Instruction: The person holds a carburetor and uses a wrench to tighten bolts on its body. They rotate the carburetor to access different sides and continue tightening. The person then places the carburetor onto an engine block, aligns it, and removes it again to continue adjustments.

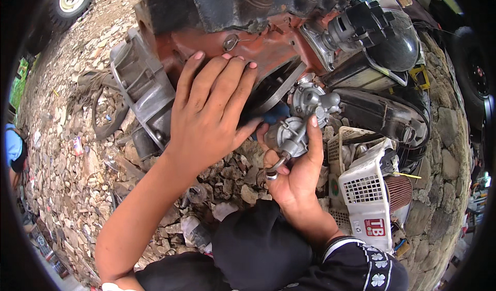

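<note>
My left hand (212, 95) lies with fingers stretched out and its fingertips on the reddish side of an engine block (274, 53). My right hand (299, 180) is wrapped round a grey metal pump (292, 136) with rounded, ribbed housings, the thumb along its right side. A short bent pipe (281, 162) sticks out of the pump toward my palm. The pump is beside the block's lower right, close to a curved metal edge (281, 89); I cannot tell whether it touches the block. Something blue (276, 113) shows behind it, partly hidden.
A grey cast housing (142, 79) stands at the block's left end. A distributor (356, 27) sticks out at the upper right, above a dark metal cover (382, 113). White plastic baskets (361, 187) with parts stand at the right. Loose stones (72, 182) cover the ground.
</note>
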Demonstrator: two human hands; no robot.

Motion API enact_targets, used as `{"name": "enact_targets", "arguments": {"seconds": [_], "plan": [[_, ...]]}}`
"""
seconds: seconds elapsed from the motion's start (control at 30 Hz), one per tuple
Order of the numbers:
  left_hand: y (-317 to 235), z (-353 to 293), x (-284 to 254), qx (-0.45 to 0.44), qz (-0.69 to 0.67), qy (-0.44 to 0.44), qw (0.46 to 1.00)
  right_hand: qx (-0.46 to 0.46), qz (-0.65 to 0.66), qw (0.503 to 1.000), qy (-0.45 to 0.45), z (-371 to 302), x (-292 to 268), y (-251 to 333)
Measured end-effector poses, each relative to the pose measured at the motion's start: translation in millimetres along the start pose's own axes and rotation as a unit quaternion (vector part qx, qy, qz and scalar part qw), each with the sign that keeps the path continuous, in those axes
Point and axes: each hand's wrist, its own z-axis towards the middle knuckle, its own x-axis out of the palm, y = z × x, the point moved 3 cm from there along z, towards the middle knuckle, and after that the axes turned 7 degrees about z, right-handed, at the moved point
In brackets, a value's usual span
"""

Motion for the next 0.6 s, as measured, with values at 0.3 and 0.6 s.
{"name": "enact_targets", "arguments": {"seconds": [0.3, 0.6], "plan": [[-2, 0, 5, -0.017, 0.012, -0.026, 0.999, 0.066, 0.052, 0.996, 0.041, -5, 13, 7], [-4, 0, 7, -0.015, 0.011, -0.011, 1.0, 0.094, 0.039, 0.993, 0.066, -5, 7, 6]]}}
